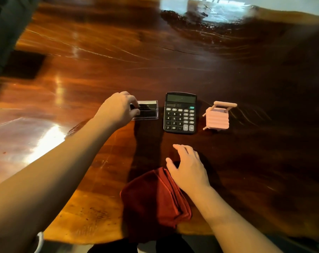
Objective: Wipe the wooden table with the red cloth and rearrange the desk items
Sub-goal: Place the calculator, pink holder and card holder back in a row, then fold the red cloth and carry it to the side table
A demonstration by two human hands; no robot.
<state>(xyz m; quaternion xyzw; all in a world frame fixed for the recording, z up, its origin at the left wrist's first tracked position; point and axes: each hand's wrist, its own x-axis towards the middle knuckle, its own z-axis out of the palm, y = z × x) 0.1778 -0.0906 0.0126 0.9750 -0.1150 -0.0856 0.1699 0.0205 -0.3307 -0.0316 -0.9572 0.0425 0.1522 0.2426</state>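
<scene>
Your left hand (118, 108) pinches the clear card holder (147, 112) beside the calculator (180, 112). Your right hand (189, 168), fingers spread and empty, hovers beside the folded red cloth (153, 198) at the wooden table (100, 61) front edge.

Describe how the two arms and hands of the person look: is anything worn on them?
Both forearms are bare up to the picture's edge; no sleeve shows. The left hand and the right hand wear no glove, and no ring, watch or bracelet is visible. The nails look short and unpainted, though the picture is slightly blurred.
</scene>
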